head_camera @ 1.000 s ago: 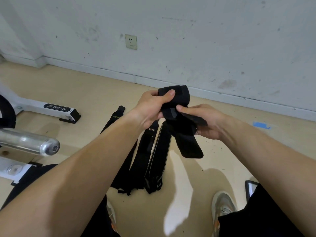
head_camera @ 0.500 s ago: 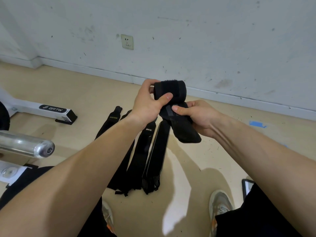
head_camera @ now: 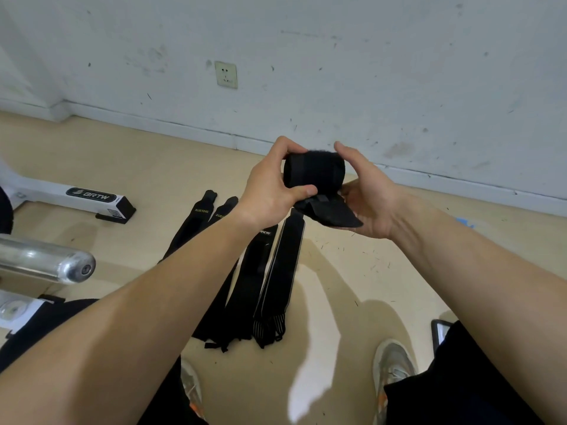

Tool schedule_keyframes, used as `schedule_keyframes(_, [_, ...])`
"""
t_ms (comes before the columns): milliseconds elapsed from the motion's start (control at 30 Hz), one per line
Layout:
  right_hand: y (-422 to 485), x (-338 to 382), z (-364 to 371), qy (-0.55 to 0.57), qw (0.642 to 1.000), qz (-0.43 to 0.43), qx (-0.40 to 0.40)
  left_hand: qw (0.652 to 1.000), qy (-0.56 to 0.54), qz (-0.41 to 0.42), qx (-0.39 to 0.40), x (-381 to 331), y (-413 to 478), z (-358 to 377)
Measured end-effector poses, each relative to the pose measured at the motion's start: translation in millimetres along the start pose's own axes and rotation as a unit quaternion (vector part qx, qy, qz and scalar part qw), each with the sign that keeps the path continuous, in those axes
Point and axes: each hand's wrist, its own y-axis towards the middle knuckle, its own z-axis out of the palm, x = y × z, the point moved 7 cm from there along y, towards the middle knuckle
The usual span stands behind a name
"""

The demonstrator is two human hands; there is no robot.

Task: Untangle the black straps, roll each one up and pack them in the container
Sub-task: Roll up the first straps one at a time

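I hold a nearly rolled black strap above the floor. My left hand curls round one end, my right hand round the other, with the loose tail across its fingers. Flat straps lie below.

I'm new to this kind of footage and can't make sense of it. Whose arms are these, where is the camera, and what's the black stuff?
There is no machine here. One camera, worn on a person's head, looks down at their own bare arms. The left hand and right hand hold a black strap rolled into a bundle, with a short tail sticking out below. More black straps lie flat, side by side, on the beige floor, not yet rolled. At the left are a shiny metal bar and a white equipment base. No packing container is in view.
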Motion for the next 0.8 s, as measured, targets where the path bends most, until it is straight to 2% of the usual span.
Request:
schedule_keyframes(167, [6.3, -1.5, 2.6, -0.039, 0.999, -0.035, -0.003, 0.999, 0.019, 0.029, 0.015, 0.2, 0.7, 9.7])
schedule_keyframes(300, [8.3, 0.6, 2.9, -0.032, 0.997, -0.077, 0.001, 1.0, -0.005, 0.018, 0.02, -0.3, 0.4, 10.1])
schedule_keyframes(433, [7.9, 2.6, 0.9, -0.046, 0.993, -0.103, -0.018, 0.985, -0.139, -0.078, 0.068, 2.4, -2.0, 12.4])
schedule_keyframes(567, [6.4, 6.9, 3.2, -0.07, 0.988, -0.135, -0.027, 0.927, -0.307, -0.206, 0.068, 10.9, -7.3, 11.8])
schedule_keyframes(633, [6.9, 8.7, 2.1, -0.096, 0.984, -0.144, -0.029, 0.906, -0.334, -0.245, 0.08, 17.8, -9.4, 15.8])
schedule_keyframes(800, [8.8, 8.4, 1.1, -0.125, 0.981, -0.145, -0.009, 0.891, -0.345, -0.278, 0.099, 26.6, -10.3, 20.1])
